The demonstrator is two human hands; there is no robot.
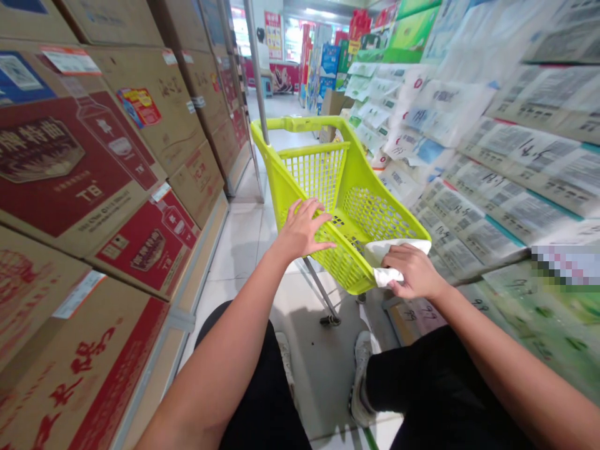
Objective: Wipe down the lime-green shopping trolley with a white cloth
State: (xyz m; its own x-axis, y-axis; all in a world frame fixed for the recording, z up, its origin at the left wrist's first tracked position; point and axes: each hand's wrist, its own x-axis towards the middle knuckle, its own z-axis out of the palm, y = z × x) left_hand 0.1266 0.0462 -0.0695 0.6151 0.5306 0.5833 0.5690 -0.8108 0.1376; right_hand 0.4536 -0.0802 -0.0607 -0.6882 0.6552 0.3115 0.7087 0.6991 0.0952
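Observation:
A lime-green plastic shopping cart (300, 169) stands in the aisle in front of me, its basket holding nothing I can see. My left hand (302, 228) rests on the near rim of the basket with fingers stretched out. My right hand (412, 272) presses a white cloth (391, 250) against the cart's near right corner, fingers closed over it. My knees in black trousers and light shoes show below.
Stacked cardboard cartons (94, 187) with red labels line the left side. White and green packaged goods (492, 156) fill the shelves on the right. A metal pole (257, 69) rises behind the cart. The tiled aisle (244, 237) runs on toward a far display.

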